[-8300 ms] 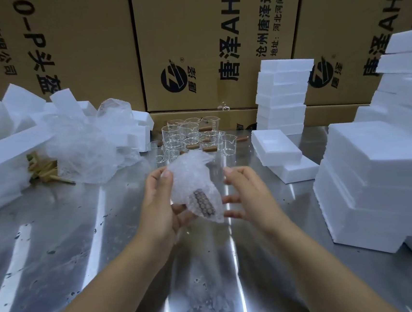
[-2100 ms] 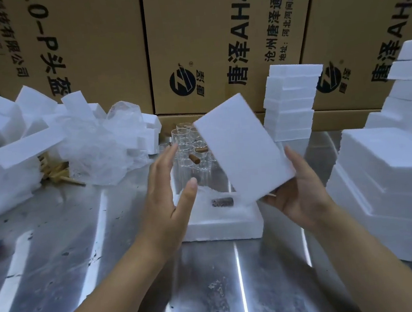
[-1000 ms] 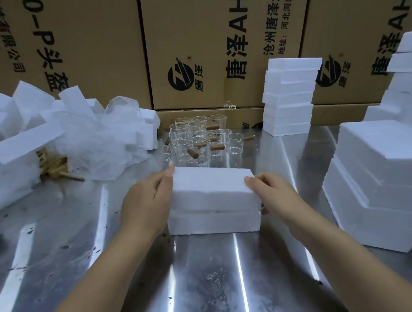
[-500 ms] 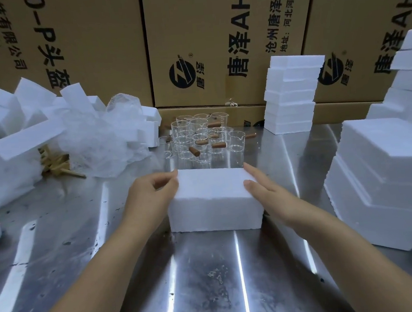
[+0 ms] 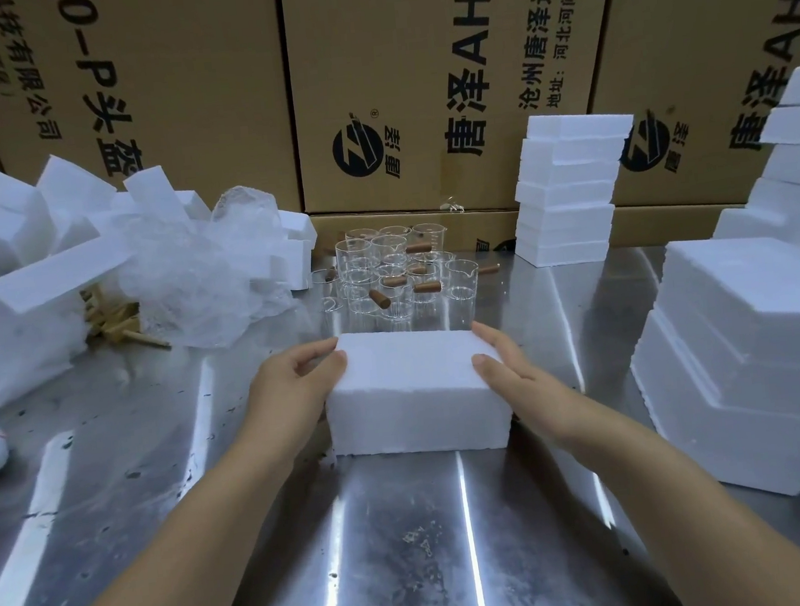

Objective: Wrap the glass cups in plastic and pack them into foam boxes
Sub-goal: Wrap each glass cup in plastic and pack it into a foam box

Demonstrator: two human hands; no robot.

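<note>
Head view: you hold the closed foam box (image 5: 416, 389) between both hands at the middle of the steel table (image 5: 412, 555), just in front of the unwrapped glass cups (image 5: 395, 274). Your left hand (image 5: 294, 391) grips the box's upper left corner with curled fingers. Your right hand (image 5: 518, 379) presses its straighter fingers flat against the right end, thumb on the top edge. This two-sided hold likely squares the lid on its base and keeps the light foam from sliding on the smooth metal. The contents are hidden, so you cannot confirm a wrapped cup inside. The plastic wrap (image 5: 195, 278) lies heaped at left beside loose foam, within reach for the next cup. Foam stacks (image 5: 568, 189) stand at right, probably as supply or finished output.
</note>
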